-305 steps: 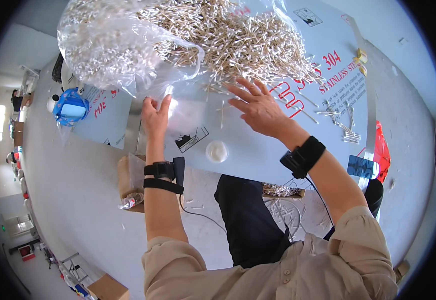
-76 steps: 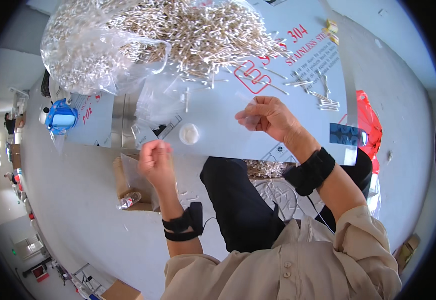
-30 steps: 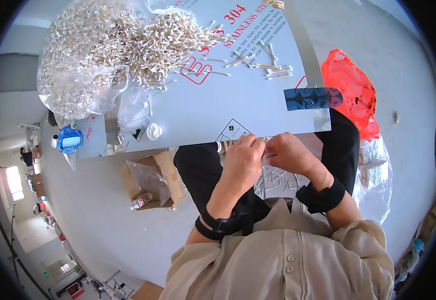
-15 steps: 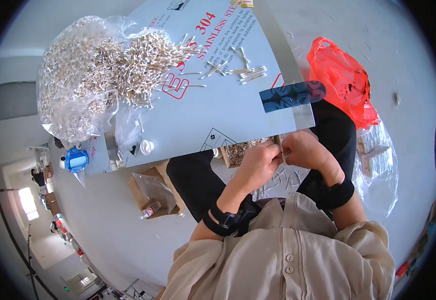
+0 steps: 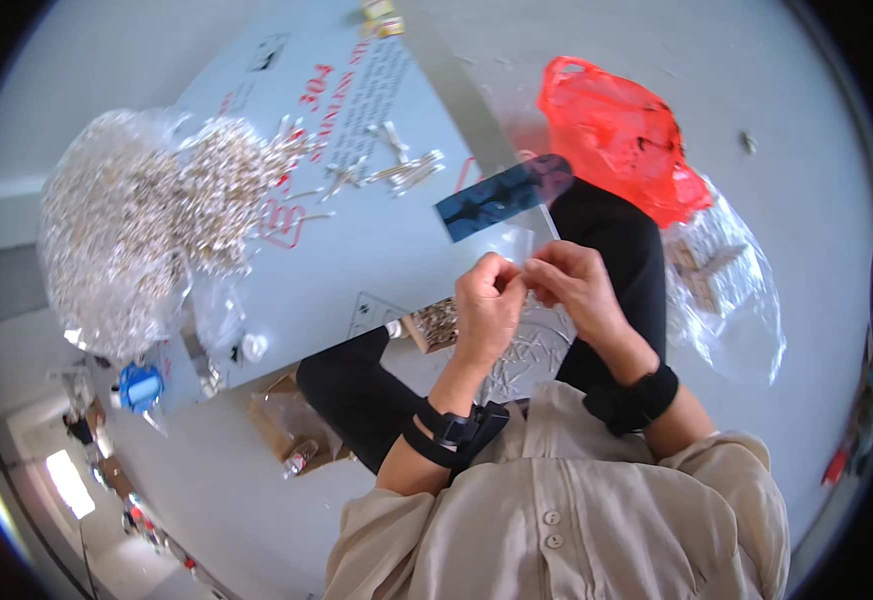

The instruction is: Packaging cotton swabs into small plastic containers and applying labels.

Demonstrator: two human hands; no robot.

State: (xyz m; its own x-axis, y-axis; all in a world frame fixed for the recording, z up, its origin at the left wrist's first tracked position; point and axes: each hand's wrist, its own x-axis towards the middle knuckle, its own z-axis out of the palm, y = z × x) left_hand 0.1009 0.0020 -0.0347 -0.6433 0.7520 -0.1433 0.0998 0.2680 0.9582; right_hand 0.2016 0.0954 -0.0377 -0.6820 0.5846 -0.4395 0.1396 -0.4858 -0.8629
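My left hand (image 5: 487, 310) and my right hand (image 5: 582, 287) meet just above the near edge of the sheet-covered table (image 5: 357, 250). Fingertips of both are pinched on a small clear plastic bag (image 5: 514, 240), its film showing just beyond them. Whether anything is inside it I cannot tell. Below my left hand, an open box of cotton swabs (image 5: 435, 325) sits by my lap, partly hidden. On the tabletop lies a small group of loose cotton swabs (image 5: 412, 173). A large clear bag (image 5: 107, 230) at the left spills a heap of cotton swabs (image 5: 222, 190).
A dark blue patterned strip (image 5: 492, 207) crosses the table's right edge. Right of it are a red plastic bag (image 5: 612, 135) and a clear bag with packs (image 5: 722, 270). A cardboard box (image 5: 267, 410) stands on the floor at left. A blue container (image 5: 140, 388) sits at the table's left corner.
Both hands have risen from beside the swab box to above the table's edge, and the clear bag now shows between them. The whole view has shifted and tilted.
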